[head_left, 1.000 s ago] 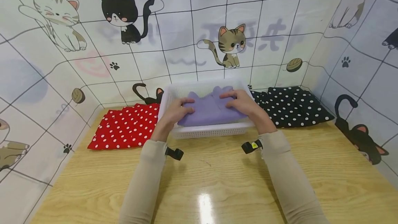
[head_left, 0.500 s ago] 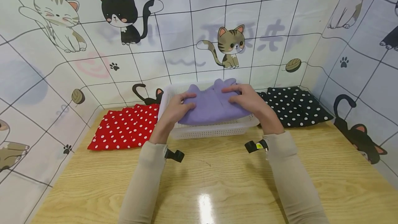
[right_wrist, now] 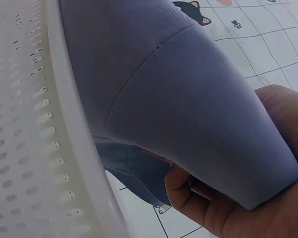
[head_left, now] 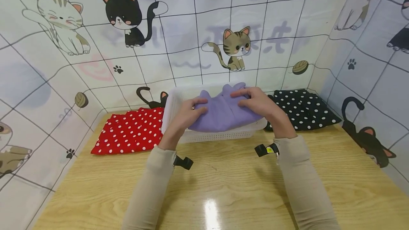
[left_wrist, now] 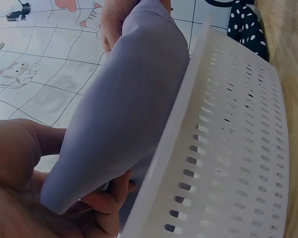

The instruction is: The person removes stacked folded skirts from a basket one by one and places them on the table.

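Observation:
A folded purple cloth with a stitched seam [head_left: 222,111] is held at its two ends, above the white plastic basket [head_left: 217,136]. My left hand [head_left: 186,114] grips the left end, thumb on top and fingers curled underneath in the left wrist view. On the other end, my right hand [head_left: 262,103] does the same, its fingers curled under the cloth in the right wrist view. The cloth sags in the middle and its back edge stands up in rounded folds. In the right wrist view a darker fabric layer [right_wrist: 139,171] hangs below; whether it belongs to the same cloth, I cannot tell.
A red polka-dot cloth [head_left: 130,130] lies left of the basket. To the right lies a black polka-dot cloth [head_left: 303,111]. Cat-printed wall sheets [head_left: 185,45] stand close behind and at both sides of the wooden table [head_left: 223,180].
Both hands have raised the purple cloth from inside the basket, then shifted slightly right and toward me. The cloth now sags more and covers part of the basket's front rim.

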Demonstrator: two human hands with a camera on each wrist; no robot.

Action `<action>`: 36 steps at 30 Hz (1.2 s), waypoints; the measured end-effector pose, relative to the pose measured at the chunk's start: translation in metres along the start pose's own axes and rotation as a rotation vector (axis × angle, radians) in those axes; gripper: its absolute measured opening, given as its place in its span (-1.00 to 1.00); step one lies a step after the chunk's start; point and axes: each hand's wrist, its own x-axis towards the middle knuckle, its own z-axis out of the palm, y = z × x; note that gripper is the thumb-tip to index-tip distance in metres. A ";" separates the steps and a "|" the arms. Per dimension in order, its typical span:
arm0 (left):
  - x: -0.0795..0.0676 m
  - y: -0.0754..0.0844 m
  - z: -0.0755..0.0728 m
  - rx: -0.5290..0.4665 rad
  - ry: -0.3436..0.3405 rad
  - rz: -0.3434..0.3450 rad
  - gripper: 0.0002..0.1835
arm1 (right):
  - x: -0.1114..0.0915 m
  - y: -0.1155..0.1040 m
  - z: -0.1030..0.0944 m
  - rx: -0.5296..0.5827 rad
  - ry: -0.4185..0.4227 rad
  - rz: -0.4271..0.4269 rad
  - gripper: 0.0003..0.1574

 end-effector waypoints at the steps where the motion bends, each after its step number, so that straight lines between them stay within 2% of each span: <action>1: 0.000 0.000 0.002 0.001 -0.004 0.004 -0.54 | 0.000 0.001 -0.001 -0.002 -0.002 0.003 -0.45; 8: -0.001 -0.002 0.009 -0.003 -0.019 0.019 -0.53 | -0.003 0.008 -0.005 0.009 0.002 0.007 -0.45; 13: 0.000 -0.006 0.013 0.001 -0.017 0.000 -0.53 | -0.002 0.010 -0.007 0.021 0.001 -0.014 -0.45; 21: 0.002 -0.002 0.018 0.021 -0.029 -0.004 -0.53 | -0.005 0.015 -0.013 0.020 0.012 -0.021 -0.46; 30: 0.002 -0.003 0.018 0.012 -0.028 -0.028 -0.53 | -0.007 0.012 -0.012 -0.016 0.014 0.000 -0.47; 36: 0.000 -0.004 0.018 -0.020 -0.052 -0.023 -0.52 | -0.008 0.013 -0.010 -0.028 0.007 0.002 -0.47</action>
